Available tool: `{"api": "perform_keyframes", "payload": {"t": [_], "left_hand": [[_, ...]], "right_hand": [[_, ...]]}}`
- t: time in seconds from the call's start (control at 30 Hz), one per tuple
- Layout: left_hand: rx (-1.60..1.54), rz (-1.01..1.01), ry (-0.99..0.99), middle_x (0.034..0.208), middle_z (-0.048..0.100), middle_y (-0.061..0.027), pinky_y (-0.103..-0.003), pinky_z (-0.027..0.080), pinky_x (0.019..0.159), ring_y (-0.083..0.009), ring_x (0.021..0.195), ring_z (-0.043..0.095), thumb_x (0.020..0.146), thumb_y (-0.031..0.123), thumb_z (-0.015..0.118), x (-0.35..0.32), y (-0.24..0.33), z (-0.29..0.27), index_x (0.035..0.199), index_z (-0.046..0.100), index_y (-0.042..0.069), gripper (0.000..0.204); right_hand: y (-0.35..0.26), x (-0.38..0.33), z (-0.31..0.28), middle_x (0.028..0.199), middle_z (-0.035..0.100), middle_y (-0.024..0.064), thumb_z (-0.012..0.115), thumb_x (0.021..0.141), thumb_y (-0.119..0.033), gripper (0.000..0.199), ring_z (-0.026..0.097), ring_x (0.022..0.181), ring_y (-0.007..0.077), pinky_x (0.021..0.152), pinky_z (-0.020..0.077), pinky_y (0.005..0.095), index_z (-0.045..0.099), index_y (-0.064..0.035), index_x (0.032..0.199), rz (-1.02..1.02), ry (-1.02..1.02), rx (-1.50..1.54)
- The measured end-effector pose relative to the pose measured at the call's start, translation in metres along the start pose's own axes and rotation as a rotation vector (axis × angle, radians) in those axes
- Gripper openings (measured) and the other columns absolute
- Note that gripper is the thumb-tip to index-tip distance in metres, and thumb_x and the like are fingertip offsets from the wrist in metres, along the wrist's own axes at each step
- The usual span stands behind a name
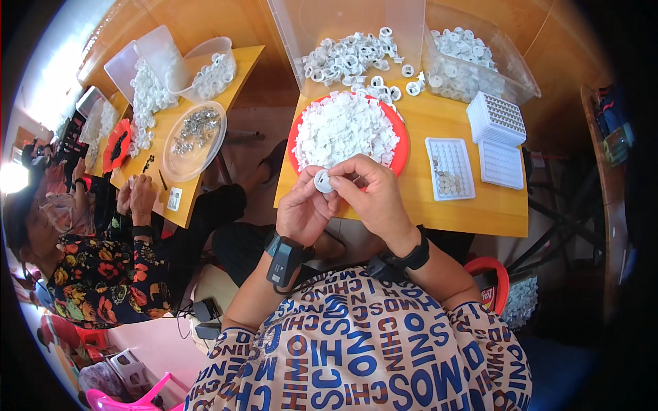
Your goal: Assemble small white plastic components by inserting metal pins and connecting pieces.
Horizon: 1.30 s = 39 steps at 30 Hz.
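Left hand (301,209)'s pinching a round white cap (321,182), right hand (373,200)'s pinching its edge too, pretty much at the red tray (399,144)'s near rim. White tray (447,146) with little discs (449,183) sits right of that.

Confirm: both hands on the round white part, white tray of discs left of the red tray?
Not quite: head view shows the white tray of discs right of the red tray. The left hand and right hand are on the round white part.

Cream short-sleeved shirt (356,349) is plastered in blue and brown block letters. Right wrist sports a black strap (417,252), left a grey module (282,262).
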<state>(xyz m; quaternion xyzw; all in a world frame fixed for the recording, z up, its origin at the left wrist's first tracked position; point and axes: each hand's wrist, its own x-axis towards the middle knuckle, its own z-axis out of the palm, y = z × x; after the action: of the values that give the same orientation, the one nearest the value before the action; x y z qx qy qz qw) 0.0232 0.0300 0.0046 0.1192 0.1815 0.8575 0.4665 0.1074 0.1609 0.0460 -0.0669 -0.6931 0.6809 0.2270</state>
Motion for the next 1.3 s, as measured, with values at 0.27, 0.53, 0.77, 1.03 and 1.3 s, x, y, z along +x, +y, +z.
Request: {"api": "perform_keyframes", "payload": {"t": [0.27,0.53,0.77,1.03,1.3], "left_hand": [[0.068,0.037,0.065,0.094,0.061,-0.0107,-0.032,0.052,0.070,-0.0213,0.077,0.062,0.094,0.017,0.054,-0.001,-0.002,0.002,0.108,0.051,0.004,0.019],[0.122,0.065,0.034,0.096,0.061,-0.0132,-0.031,0.052,0.069,-0.0205,0.077,0.061,0.092,0.013,0.057,-0.003,-0.002,0.007,0.107,0.052,0.002,0.019],[0.399,0.053,0.135,0.096,0.062,-0.0107,-0.028,0.049,0.069,-0.0180,0.075,0.059,0.095,0.017,0.053,0.000,0.005,0.020,0.109,0.055,0.003,0.020],[0.686,0.072,0.173,0.084,0.062,-0.0048,-0.023,0.045,0.065,-0.0104,0.068,0.056,0.096,0.015,0.048,0.002,0.004,0.028,0.113,0.056,0.002,0.023],[0.947,0.250,0.217,0.081,0.059,-0.0011,-0.020,0.043,0.060,-0.0067,0.068,0.053,0.097,0.010,0.045,0.010,0.004,0.031,0.111,0.058,0.002,0.021]], "right_hand": [[0.001,0.003,0.002,0.082,0.061,0.0081,0.067,0.081,-0.002,0.007,0.061,0.064,0.0146,0.058,0.0492,0.0257,0.066,-0.0005,0.088,-0.149,0.051,-0.165],[0.004,0.001,0.001,0.081,0.063,0.0088,0.066,0.081,-0.001,0.012,0.063,0.067,0.0138,0.059,0.0497,0.0264,0.062,0.0005,0.092,-0.052,0.036,-0.030],[-0.008,0.000,-0.006,0.081,0.063,0.0110,0.064,0.082,0.001,0.015,0.064,0.068,0.0152,0.059,0.0502,0.0281,0.059,0.0015,0.095,0.026,0.005,-0.006],[-0.007,0.003,-0.005,0.083,0.063,0.0096,0.065,0.082,0.001,0.012,0.064,0.068,0.0149,0.060,0.0507,0.0274,0.061,0.0008,0.094,-0.275,0.069,-0.393],[-0.012,0.010,-0.001,0.076,0.066,0.0121,0.064,0.083,0.000,0.008,0.066,0.062,0.0160,0.056,0.0523,0.0268,0.060,0.0041,0.090,-0.134,0.076,-0.114]]}}
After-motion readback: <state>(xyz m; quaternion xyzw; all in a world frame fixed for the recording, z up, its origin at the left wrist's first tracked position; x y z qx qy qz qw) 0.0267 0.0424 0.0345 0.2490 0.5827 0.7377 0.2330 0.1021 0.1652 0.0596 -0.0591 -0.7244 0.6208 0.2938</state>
